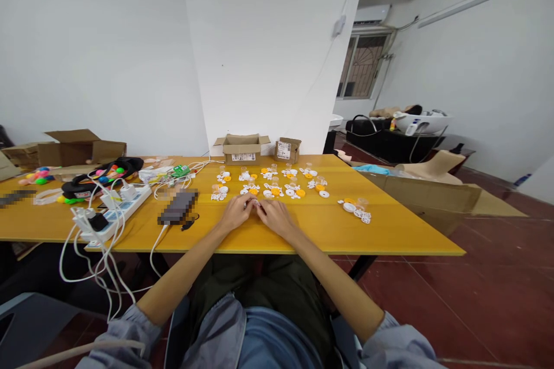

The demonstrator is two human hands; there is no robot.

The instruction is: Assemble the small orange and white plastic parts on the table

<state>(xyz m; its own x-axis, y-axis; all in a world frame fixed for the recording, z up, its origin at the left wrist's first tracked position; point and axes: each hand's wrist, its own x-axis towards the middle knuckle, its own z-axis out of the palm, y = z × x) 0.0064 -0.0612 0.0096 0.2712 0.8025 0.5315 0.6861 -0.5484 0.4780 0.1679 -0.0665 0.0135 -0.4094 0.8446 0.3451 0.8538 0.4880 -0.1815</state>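
Note:
My left hand and my right hand meet above the yellow wooden table, fingers curled in and tips almost touching. Between them they pinch a small white piece with dark marks, mostly hidden by the fingers. Just beyond the hands, small groups of parts lie in rough rows: white discs, orange rings, clear round cups and white pieces with holes. Another group, with a white disc and perforated white pieces, lies apart on the right.
Two cardboard boxes, one open and one smaller, stand at the back edge. Left of my hands are a blurred dark device, a white power strip with tangled cables, and coloured balls. A large carton stands right of the table.

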